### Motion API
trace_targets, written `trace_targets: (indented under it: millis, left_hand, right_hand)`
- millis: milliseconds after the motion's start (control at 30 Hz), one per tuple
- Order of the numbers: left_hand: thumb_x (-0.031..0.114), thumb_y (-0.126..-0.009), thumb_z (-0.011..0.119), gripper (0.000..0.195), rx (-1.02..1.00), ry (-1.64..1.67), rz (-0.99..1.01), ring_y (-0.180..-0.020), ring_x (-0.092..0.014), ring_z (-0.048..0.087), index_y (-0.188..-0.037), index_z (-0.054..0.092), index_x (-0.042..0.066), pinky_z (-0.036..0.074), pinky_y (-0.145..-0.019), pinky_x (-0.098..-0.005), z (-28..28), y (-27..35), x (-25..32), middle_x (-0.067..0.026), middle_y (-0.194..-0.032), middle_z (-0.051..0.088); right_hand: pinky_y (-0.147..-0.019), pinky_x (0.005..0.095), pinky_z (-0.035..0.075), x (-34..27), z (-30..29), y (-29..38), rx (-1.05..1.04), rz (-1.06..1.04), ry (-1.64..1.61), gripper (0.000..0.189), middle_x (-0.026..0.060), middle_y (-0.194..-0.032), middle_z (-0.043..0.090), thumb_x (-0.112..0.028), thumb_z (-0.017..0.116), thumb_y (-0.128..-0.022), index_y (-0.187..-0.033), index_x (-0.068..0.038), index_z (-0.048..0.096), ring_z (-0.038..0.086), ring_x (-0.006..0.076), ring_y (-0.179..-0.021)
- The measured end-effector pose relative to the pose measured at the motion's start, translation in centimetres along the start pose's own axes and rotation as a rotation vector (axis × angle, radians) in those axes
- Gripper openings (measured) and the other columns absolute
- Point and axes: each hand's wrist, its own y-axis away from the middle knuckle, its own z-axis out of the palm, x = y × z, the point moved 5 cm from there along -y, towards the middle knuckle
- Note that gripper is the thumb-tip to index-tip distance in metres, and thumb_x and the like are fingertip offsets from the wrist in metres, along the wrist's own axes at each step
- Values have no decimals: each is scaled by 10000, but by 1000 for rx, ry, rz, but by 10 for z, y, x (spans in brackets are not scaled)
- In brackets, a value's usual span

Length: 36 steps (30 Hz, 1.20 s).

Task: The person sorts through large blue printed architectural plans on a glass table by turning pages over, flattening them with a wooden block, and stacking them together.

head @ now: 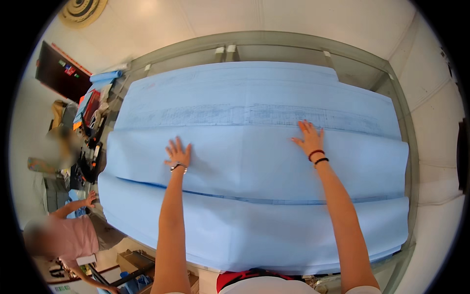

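Note:
Large sheets of blue paper (220, 161), folded or stacked in wide overlapping layers, lie over a glass-topped table. My left hand (178, 152) rests with fingers spread on the middle layer, left of a faint vertical crease; a bracelet is at its wrist. On the right part of the same layer, my right hand (310, 137) lies with fingers spread, its fingertips by the layer's far edge. Red and black bands circle that wrist. Fine dark line drawings run across the sheet just beyond both hands. Neither hand grips anything.
The table's frame (264, 36) shows around the paper. Tools and folders clutter the left end, beside a blue roll (105, 76). A co-worker in a pink top (79, 235) stands at lower left, one hand on the table edge. An open cardboard box (134, 260) sits below.

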Motion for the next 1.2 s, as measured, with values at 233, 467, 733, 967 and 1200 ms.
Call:
trace_targets:
  millis: [233,467,733,967,1200]
  left_hand:
    - [619,-848,428,875,-287,-112,131,-1380,-396,120,-1469,59,125,171,-1064,-594,-7,18,-77,-184,-1514,79]
    - [477,-872,516,835,252,45,413,-1377,-412,117,-1470,49,128,155,-1048,-631,-74,87,-103,-199,-1511,71]
    - [348,-906,512,796,383,407,457,-1373,-445,75,-1460,21,55,126,-1059,-608,-134,159,-89,-228,-1508,-17]
    - [69,-871,421,666,551,857,570,-1403,-364,31,-1447,94,-3,87,-1119,-437,-153,224,-139,-202,-1520,4]
    - [308,-885,550,841,285,1629,-252,-1360,-306,207,-1469,-41,178,251,-1046,-498,-62,257,-240,-190,-1502,89]
  right_hand:
    - [-859,406,311,56,-44,-12,68,-43,-74,227,5,-923,676,-221,741,-695,-911,-163,705,534,206,-916]
    - [-820,350,369,-23,-165,104,526,-444,-273,74,30,-761,616,-76,682,-735,-802,-109,681,540,221,-820]
    - [-810,388,453,-54,-239,243,613,-519,-339,128,77,-738,572,20,708,-711,-794,-47,636,535,275,-708]
    - [-707,367,449,-52,-193,351,187,-533,-567,152,69,-664,551,8,745,-628,-715,-77,655,527,268,-666]
    - [-721,357,450,-53,-76,405,-236,-575,-398,68,50,-701,604,-54,691,-659,-706,-103,687,568,238,-715]
